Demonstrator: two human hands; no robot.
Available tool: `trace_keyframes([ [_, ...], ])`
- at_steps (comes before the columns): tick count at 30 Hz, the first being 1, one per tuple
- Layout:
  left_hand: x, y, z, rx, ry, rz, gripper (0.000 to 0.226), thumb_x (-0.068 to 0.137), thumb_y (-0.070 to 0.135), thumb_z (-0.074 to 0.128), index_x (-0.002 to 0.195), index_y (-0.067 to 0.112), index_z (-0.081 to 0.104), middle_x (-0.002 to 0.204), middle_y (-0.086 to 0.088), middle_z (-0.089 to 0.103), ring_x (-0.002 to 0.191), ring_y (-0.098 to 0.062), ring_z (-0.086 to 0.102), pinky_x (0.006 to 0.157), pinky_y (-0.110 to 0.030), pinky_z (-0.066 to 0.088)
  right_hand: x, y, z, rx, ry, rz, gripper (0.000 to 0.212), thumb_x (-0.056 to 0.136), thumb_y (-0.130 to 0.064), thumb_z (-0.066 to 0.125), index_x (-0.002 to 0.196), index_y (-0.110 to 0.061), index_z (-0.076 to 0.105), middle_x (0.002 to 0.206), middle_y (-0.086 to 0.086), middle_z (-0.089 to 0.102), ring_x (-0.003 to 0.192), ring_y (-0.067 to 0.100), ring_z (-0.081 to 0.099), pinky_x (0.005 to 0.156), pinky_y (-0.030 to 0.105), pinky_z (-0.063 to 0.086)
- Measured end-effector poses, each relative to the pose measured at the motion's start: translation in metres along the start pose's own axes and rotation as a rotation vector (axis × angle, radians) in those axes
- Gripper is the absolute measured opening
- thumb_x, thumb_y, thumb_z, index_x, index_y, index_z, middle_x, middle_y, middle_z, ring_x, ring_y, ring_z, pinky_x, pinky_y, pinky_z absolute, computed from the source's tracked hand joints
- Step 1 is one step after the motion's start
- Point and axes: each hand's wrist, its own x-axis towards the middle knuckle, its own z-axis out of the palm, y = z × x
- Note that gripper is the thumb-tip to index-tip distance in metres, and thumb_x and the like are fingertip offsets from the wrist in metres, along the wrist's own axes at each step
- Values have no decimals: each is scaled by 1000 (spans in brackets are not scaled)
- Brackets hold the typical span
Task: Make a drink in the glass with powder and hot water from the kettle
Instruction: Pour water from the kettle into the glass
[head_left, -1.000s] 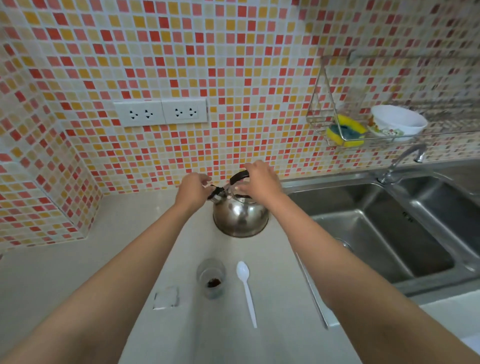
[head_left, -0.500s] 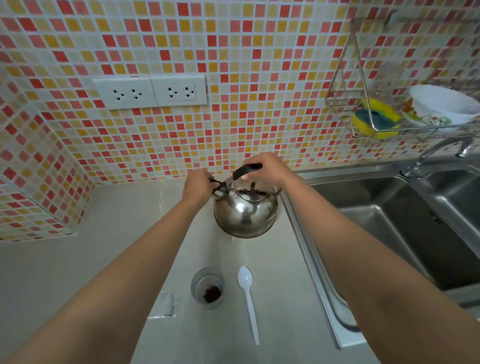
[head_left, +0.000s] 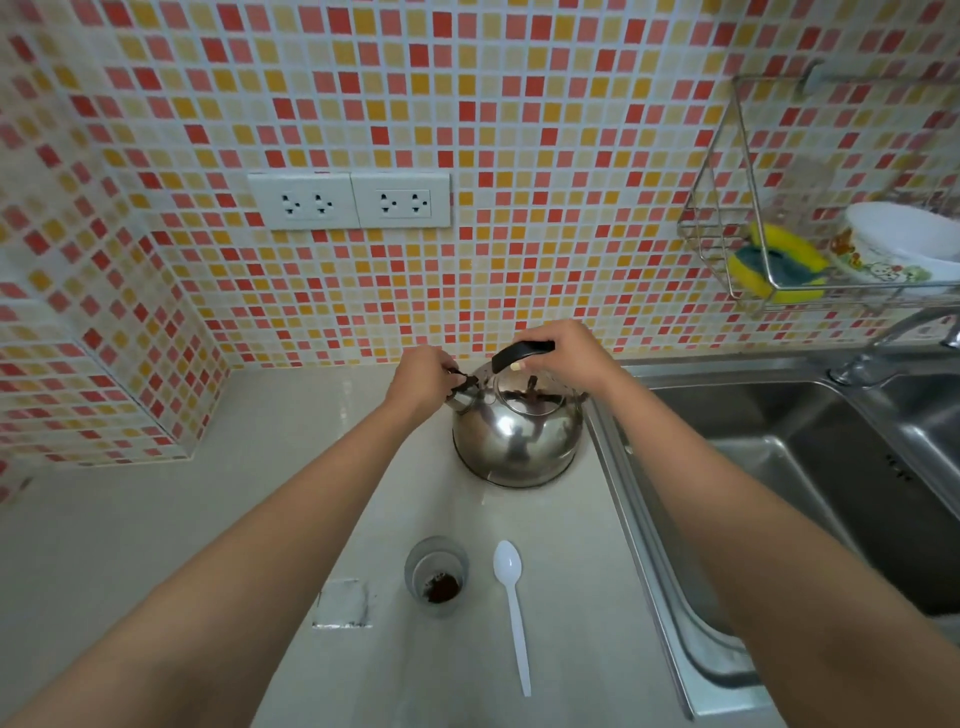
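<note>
Kettle (head_left: 517, 441), polished steel, sits on the pale surface (head_left: 156, 519) near the tiled back wall, just left of the steel sink (head_left: 779, 467). Right hand (head_left: 569, 351) lies over the black handle (head_left: 522, 351), fingers curled closed around it from the far side. Left hand (head_left: 423, 376) is at the spout (head_left: 462, 392) on the kettle's left; its fingers are pressed together, pinching the small black spout cap. Both forearms reach in from the bottom corners.

Glass (head_left: 436, 574) stands upright on the surface nearer the camera, well apart from both hands, with a small heap of dark powder (head_left: 441, 592) at its bottom. White plastic spoon (head_left: 511, 608) lies just right of the glass, bowl toward the kettle. Torn sachet (head_left: 343, 603) lies flat to the glass's left.
</note>
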Motion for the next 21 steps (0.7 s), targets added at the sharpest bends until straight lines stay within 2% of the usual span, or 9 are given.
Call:
trace_keyframes([
  [3, -10, 10, -11, -40, 18, 36, 24, 89, 12, 64, 108, 0, 70, 108, -18, 70, 97, -31, 66, 85, -37, 54, -7, -12, -14, -16, 9, -16, 32, 79, -11, 74, 108, -23, 73, 107, -1, 73, 97, 15, 63, 84, 28, 47],
  [8, -31, 33, -32, -82, 0, 88, 26, 88, 15, 65, 110, 1, 70, 107, -17, 71, 96, -30, 68, 90, -38, 54, -29, -37, -44, -68, 59, -76, 36, 77, -17, 76, 112, -23, 70, 114, -3, 71, 101, 14, 62, 91, 32, 48],
  [11, -47, 47, -45, -75, -12, 139, 28, 88, 14, 66, 112, 1, 69, 105, -18, 72, 94, -29, 70, 86, -34, 56, -43, -53, -61, -111, 69, -119, 34, 76, -19, 77, 109, -24, 72, 112, -3, 72, 102, 15, 64, 92, 35, 50],
  [14, -62, 59, -53, -65, -28, 188, 28, 87, 12, 67, 112, 0, 70, 104, -18, 73, 88, -26, 71, 78, -29, 56, -59, -67, -74, -139, 68, -154, 33, 74, -18, 78, 106, -24, 73, 108, -3, 73, 98, 14, 66, 87, 31, 50],
  [18, -86, 67, -59, -39, -31, 237, 23, 85, 15, 70, 104, 2, 73, 96, -14, 74, 81, -22, 70, 77, -29, 58, -84, -83, -81, -188, 62, -201, 30, 70, -26, 80, 100, -28, 75, 103, -5, 75, 95, 13, 67, 91, 42, 53],
  [21, -105, 65, -60, -38, -66, 243, 22, 84, 14, 71, 101, 1, 74, 88, -10, 72, 75, -19, 68, 74, -27, 57, -102, -87, -78, -208, 31, -210, 28, 70, -29, 80, 97, -32, 75, 99, -9, 75, 94, 10, 68, 89, 43, 54],
])
